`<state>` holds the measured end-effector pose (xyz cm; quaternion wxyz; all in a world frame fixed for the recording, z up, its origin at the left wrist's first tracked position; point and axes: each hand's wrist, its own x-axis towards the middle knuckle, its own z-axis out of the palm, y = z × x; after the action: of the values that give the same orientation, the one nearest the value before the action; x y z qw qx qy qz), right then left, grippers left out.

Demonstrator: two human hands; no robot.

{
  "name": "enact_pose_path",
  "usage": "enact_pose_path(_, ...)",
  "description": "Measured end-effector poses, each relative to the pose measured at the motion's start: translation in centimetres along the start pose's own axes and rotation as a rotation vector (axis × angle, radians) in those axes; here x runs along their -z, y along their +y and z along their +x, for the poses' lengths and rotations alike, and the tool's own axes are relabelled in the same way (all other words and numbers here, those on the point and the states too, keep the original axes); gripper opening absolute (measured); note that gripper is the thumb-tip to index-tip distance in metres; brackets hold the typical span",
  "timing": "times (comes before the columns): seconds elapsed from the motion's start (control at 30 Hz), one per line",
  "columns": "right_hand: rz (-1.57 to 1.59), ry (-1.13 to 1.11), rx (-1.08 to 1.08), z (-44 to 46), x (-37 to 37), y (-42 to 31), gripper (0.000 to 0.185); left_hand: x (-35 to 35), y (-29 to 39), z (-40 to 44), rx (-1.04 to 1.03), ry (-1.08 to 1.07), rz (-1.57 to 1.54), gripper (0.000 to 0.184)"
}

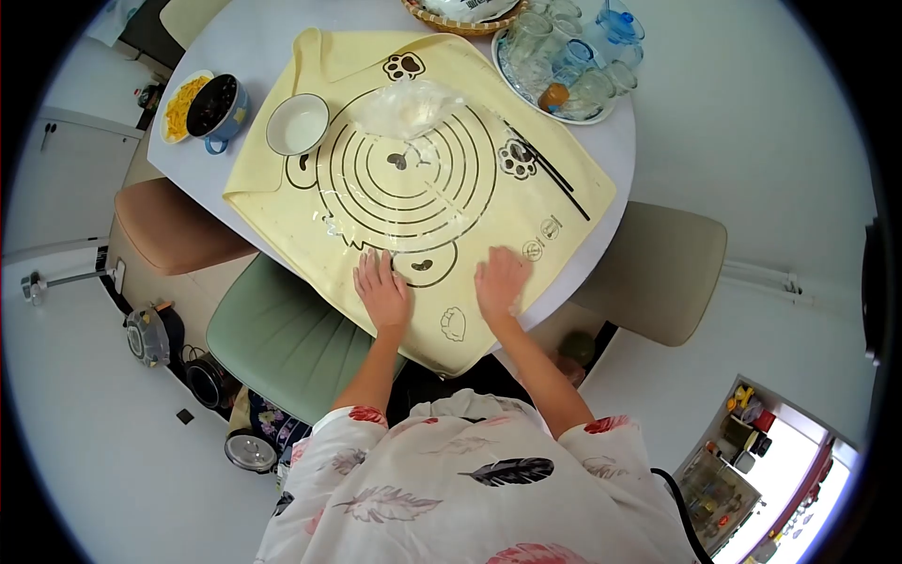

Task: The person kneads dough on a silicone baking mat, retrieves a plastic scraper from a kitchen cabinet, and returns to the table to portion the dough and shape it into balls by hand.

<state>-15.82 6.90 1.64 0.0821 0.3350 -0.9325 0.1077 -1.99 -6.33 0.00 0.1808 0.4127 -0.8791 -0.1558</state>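
My left hand lies palm down on a cream baking mat, its fingers stretched out near the printed bear's ear. Farther right, my right hand also rests on the mat; its fingers look extended, though their detail is soft. Neither hand holds anything. Beyond them, a clear plastic bag with pale contents sits on the printed circles. A white bowl with something white inside stands at the mat's left. Dark chopsticks lie toward the right edge of the mat.
Glasses fill a round tray at the back right, near a blue pitcher. A wicker basket stands at the back. At left are a blue pot and a plate of yellow food. Chairs surround the table.
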Motion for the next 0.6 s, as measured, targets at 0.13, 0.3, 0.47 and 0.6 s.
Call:
enact_pose_path(0.13, -0.062, 0.023, 0.228, 1.7, -1.4, -2.6, 0.036, -0.1, 0.0, 0.2, 0.012, -0.007, 0.014, 0.041)
enact_pose_path(0.3, 0.131, -0.070, 0.195, 3.8, -2.3, -2.9, 0.035, 0.2, 0.1, 0.4, 0.030, -0.046, 0.028, 0.042)
enact_pose_path(0.47, 0.249, -0.020, 0.254, 5.8, -2.7, -2.5, 0.034, 0.4, 0.3, 0.6, 0.040, -0.062, 0.032, 0.042)
enact_pose_path(0.6, 0.403, -0.014, 0.208, 7.6, -4.0, -1.9, 0.033, 0.5, 0.1, 0.4, 0.015, -0.029, 0.009, 0.041)
